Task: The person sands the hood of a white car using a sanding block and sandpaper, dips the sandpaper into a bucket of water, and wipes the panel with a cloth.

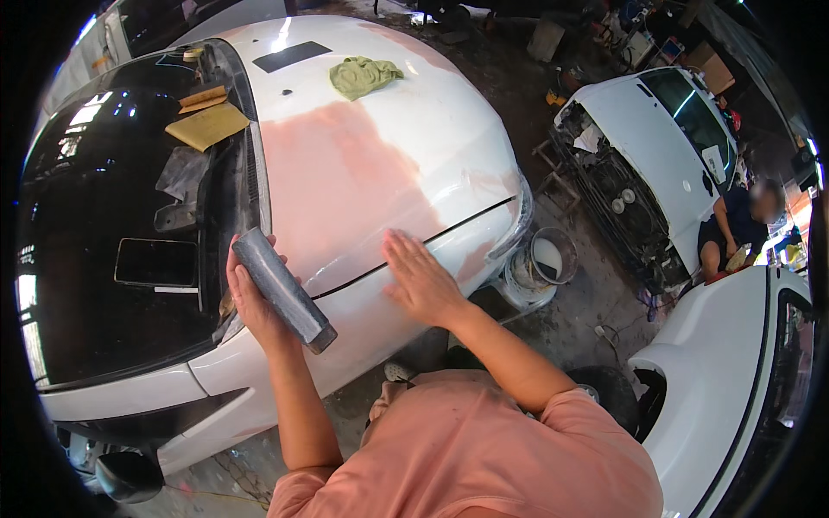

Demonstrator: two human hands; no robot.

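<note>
At the hood's (380,164) near edge: left hand (252,302), fingers wrapped around a grey block (281,287), one end toward 11 o'clock, other toward 5. Right hand (419,278), fingers together, palm flat on the fender (363,319) at 3 o'clock of the block. Green rag (363,75) at 12 o'clock; bucket (540,269) at 3 o'clock

Premises: an auto body repair workshop. Evidence: a white car (371,164) with a large pink filler or primer patch (345,177) sanded across its hood; a second white car (656,129) with front bumper removed and engine bay exposed; a detached white body panel (734,363) at lower right. Sheets of sandpaper (207,125) lie on the windshield, a green rag (363,76) on the hood. A paint-stained bucket (540,268) stands on a dirty concrete floor (587,319).
</note>
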